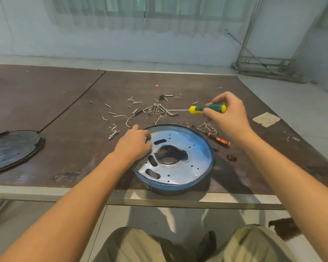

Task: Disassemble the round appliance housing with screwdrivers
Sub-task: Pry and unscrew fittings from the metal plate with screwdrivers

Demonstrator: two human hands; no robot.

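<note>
The round appliance housing (180, 148), a shiny dish with a dark rim, slots and a central hole, lies at the table's front edge. My left hand (134, 143) rests on its upper-left rim with fingers curled over the edge. My right hand (228, 115) holds a green and yellow screwdriver (206, 109) above the table behind the housing, with the shaft pointing left. An orange and black screwdriver (221, 141) lies just right of the housing.
Several loose screws, bolts and wire clips (153, 110) are scattered behind the housing. A dark round cover (11, 148) lies at the left. A small dark red part (231, 158) and paper scraps (266, 119) sit at the right. The brown table (64, 110) ends near my knees.
</note>
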